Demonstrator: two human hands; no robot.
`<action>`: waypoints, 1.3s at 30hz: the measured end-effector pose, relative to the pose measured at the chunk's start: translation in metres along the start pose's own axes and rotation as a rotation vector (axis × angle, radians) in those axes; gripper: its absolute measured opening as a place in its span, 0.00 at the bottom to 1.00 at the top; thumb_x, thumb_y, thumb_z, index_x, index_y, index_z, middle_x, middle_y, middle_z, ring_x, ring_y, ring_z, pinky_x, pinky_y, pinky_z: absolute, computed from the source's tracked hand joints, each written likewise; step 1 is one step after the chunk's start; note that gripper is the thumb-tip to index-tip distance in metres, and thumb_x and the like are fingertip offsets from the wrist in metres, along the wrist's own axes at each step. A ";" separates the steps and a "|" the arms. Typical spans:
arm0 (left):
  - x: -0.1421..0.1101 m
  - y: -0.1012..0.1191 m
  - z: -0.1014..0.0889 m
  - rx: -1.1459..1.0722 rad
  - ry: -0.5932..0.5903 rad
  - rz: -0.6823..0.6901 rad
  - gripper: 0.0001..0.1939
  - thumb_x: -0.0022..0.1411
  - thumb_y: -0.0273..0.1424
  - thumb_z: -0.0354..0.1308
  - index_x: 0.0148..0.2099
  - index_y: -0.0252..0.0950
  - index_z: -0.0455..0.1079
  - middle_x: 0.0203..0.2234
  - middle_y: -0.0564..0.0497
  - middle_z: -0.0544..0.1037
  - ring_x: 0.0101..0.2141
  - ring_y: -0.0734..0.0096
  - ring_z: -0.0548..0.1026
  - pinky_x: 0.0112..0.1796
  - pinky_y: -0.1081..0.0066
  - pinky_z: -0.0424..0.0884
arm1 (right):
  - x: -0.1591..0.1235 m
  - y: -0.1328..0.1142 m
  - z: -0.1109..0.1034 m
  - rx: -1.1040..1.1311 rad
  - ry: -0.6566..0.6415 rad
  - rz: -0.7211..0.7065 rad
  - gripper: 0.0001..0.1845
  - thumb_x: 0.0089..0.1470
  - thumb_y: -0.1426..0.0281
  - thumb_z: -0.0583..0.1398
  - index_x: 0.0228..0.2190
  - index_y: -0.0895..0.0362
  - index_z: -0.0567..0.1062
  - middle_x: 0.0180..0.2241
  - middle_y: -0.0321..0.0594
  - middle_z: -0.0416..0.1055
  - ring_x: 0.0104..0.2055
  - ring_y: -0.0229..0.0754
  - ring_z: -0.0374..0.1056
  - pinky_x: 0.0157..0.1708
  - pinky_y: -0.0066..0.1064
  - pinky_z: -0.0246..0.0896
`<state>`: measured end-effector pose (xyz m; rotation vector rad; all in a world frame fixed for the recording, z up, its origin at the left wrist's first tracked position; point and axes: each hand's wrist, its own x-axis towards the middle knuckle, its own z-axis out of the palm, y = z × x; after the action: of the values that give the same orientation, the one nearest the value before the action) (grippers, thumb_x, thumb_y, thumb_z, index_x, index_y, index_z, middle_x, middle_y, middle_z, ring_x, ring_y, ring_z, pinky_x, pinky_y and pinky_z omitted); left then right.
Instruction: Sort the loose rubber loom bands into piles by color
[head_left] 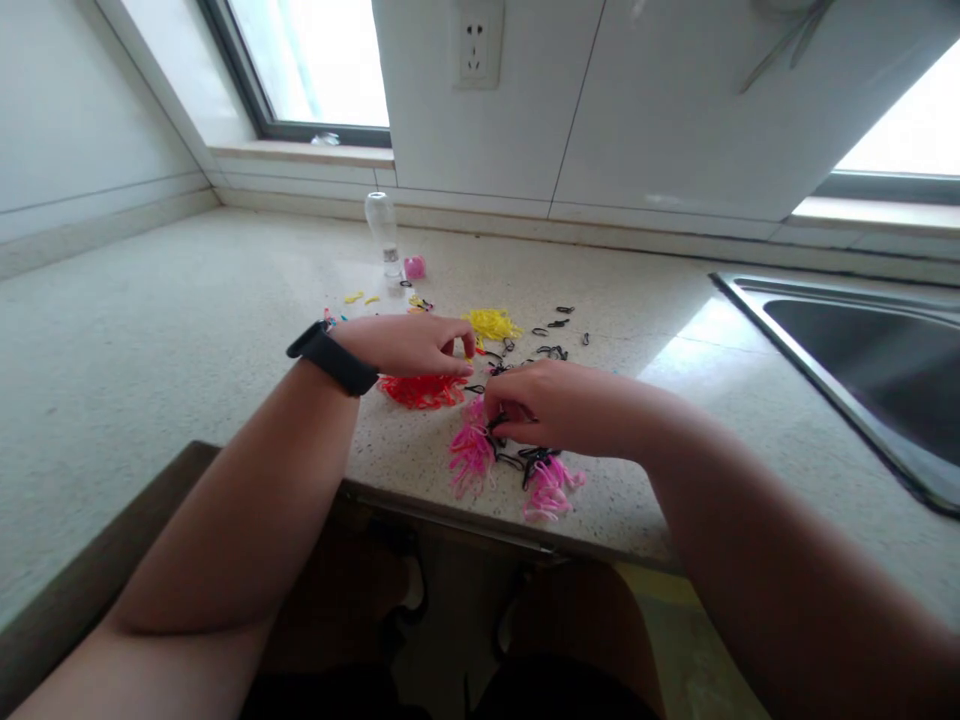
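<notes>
Small rubber bands lie sorted in heaps on a speckled countertop (150, 330). My left hand (409, 343), with a black wristband, hovers over the red pile (421, 390), fingertips pinched together near the yellow pile (491, 323). My right hand (551, 405) is curled with its fingers closed on something small and dark just above the pink pile (472, 455). A second pink heap (551, 487) mixed with black bands lies near the counter's front edge. Loose black bands (551, 350) are scattered beyond my right hand.
A clear plastic bottle (382, 232) lies on the counter at the back with a pink cap (414, 267) beside it. A steel sink (862, 350) is set in the counter at the right. A wall socket (478, 45) sits above. My knees show below the counter edge.
</notes>
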<state>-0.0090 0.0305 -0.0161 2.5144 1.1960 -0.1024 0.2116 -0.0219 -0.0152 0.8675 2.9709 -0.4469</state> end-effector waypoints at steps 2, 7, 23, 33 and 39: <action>0.000 -0.001 0.000 -0.016 0.002 0.008 0.23 0.63 0.46 0.53 0.53 0.36 0.69 0.39 0.46 0.79 0.34 0.67 0.73 0.35 0.69 0.63 | 0.001 0.002 0.000 0.026 0.012 -0.008 0.03 0.56 0.71 0.58 0.30 0.56 0.71 0.29 0.37 0.71 0.30 0.37 0.62 0.32 0.30 0.52; 0.003 -0.006 0.003 -0.040 0.021 0.017 0.23 0.63 0.47 0.52 0.52 0.36 0.69 0.39 0.46 0.79 0.34 0.68 0.73 0.34 0.70 0.63 | 0.002 0.007 -0.001 0.073 0.040 0.023 0.02 0.55 0.72 0.59 0.30 0.56 0.72 0.29 0.35 0.71 0.30 0.36 0.61 0.32 0.29 0.52; 0.002 -0.006 0.003 -0.045 0.024 0.035 0.22 0.64 0.47 0.52 0.52 0.37 0.69 0.36 0.47 0.79 0.32 0.67 0.72 0.34 0.68 0.63 | -0.002 0.015 -0.003 0.425 0.142 0.019 0.08 0.59 0.65 0.59 0.35 0.58 0.74 0.28 0.33 0.68 0.29 0.34 0.60 0.30 0.28 0.55; 0.001 -0.003 0.002 -0.047 0.015 0.016 0.23 0.65 0.48 0.52 0.52 0.37 0.69 0.37 0.46 0.78 0.35 0.65 0.73 0.34 0.68 0.63 | -0.002 0.019 -0.002 0.758 0.250 0.040 0.11 0.56 0.63 0.63 0.35 0.59 0.74 0.30 0.37 0.72 0.31 0.34 0.66 0.33 0.29 0.62; 0.001 -0.006 0.003 -0.058 0.026 0.020 0.23 0.65 0.48 0.51 0.52 0.36 0.69 0.35 0.47 0.79 0.33 0.67 0.72 0.32 0.69 0.62 | -0.003 0.022 -0.002 0.949 0.220 0.023 0.11 0.56 0.64 0.64 0.36 0.59 0.75 0.33 0.39 0.76 0.34 0.35 0.71 0.38 0.31 0.66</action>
<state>-0.0121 0.0335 -0.0211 2.4839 1.1658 -0.0296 0.2261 -0.0058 -0.0191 1.0062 2.8352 -1.9457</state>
